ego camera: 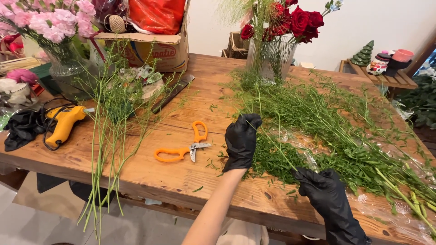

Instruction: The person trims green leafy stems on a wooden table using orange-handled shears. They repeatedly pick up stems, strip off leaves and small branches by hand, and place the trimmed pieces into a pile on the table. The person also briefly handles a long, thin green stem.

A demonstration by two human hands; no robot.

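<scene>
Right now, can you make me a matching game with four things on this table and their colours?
Things:
1. scissors
2. glue gun
3. roses in the clear vase
4. gloves on the left hand and the right hand

Colours:
A. black
B. red
C. orange handles
D. yellow

Pairs: 1-C, 2-D, 3-B, 4-A

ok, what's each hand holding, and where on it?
Both hold one thin green stem from the greenery pile. The left hand pinches it higher up, the right hand grips near its lower end. The orange scissors lie untouched.
</scene>
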